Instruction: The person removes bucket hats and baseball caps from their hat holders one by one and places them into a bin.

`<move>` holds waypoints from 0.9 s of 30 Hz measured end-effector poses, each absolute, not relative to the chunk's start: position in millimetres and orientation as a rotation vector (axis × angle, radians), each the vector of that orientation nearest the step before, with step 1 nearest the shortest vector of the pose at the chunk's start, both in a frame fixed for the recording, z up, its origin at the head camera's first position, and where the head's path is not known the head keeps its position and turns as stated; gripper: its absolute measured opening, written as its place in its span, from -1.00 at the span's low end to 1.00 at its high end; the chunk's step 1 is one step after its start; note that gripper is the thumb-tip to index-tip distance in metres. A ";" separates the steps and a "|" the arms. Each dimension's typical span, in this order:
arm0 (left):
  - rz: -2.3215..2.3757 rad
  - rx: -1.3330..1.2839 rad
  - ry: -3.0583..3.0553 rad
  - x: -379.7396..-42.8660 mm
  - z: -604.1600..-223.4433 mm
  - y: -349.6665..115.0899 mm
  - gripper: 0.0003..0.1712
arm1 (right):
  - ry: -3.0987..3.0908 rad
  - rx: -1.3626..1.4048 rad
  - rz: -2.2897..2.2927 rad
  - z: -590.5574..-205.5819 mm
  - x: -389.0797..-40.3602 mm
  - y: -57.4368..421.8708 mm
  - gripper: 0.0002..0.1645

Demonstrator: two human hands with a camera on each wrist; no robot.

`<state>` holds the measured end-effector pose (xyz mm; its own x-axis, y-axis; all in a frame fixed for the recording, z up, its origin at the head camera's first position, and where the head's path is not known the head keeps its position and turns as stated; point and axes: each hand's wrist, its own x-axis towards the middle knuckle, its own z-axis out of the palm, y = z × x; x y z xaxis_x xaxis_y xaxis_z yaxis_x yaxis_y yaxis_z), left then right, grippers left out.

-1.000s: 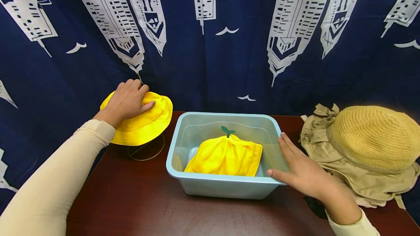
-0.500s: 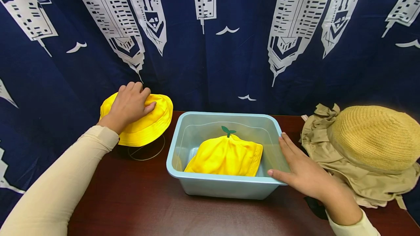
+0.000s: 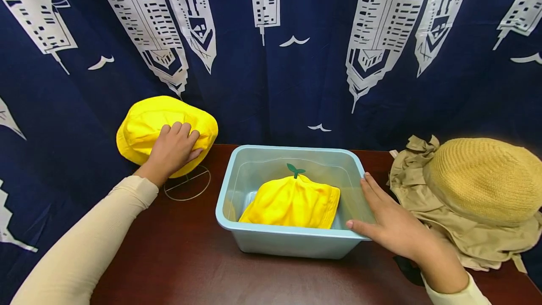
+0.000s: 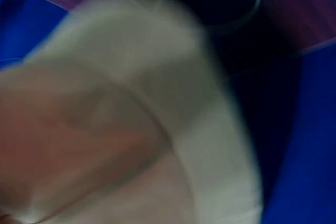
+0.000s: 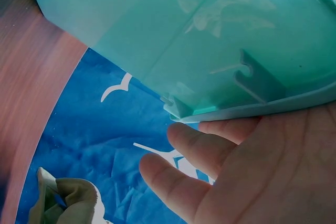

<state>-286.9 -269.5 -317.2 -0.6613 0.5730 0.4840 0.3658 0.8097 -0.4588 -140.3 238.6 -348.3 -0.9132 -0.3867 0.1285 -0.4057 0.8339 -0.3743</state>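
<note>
At the left, my left hand grips a yellow bucket hat by its near side. The hat is tilted up, above a round wire stand. In the left wrist view the hat is a pale blur close to the camera. My right hand lies along the right side of a light blue plastic bin, fingers straight outside and thumb over the rim. Inside the bin lies a folded yellow hat topped by a green sprout.
A straw hat with a beige cloth brim stands at the right, behind my right wrist. Under the bin is a dark red-brown table. A navy curtain with white buildings hangs right behind the table.
My left hand has turned and come a little nearer. The yellow bucket hat has tipped up and shifted left, showing more of the wire stand. My right hand and the bin stay put.
</note>
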 end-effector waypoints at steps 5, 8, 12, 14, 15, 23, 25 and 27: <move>0.382 -0.667 -2.333 -279.0 -325.0 -278.3 -0.53 | -2.964 0.660 0.604 -349.1 -138.7 238.5 0.23; 0.363 -0.667 -2.289 -277.6 -318.2 -277.4 -0.53 | -2.970 0.656 0.612 -351.2 -137.1 239.5 0.23; 0.355 -0.667 -2.232 -278.4 -306.8 -275.1 -0.53 | -2.958 0.651 0.626 -354.2 -136.0 240.8 0.23; 0.353 -0.669 -2.209 -278.7 -302.8 -274.9 -0.53 | -2.949 0.652 0.632 -354.2 -136.0 241.0 0.23; 0.355 -0.673 -2.200 -278.5 -301.2 -274.9 -0.53 | -2.943 0.653 0.633 -354.4 -136.4 241.1 0.23; 0.357 -0.707 -2.141 -275.3 -289.6 -272.5 -0.49 | -2.939 0.668 0.641 -351.7 -140.4 240.7 0.24; 0.364 -0.721 -2.135 -273.8 -286.6 -271.1 -0.48 | -2.942 0.663 0.650 -351.0 -140.4 240.3 0.24; 0.378 -0.731 -2.131 -272.2 -283.5 -269.8 -0.46 | -2.946 0.658 0.656 -350.3 -140.0 239.8 0.24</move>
<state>-272.2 -269.8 -283.5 -0.4850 0.6191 0.6177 0.3691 0.7852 -0.4971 -140.0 239.8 -350.3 -0.9080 -0.3948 0.1404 -0.4170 0.8191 -0.3938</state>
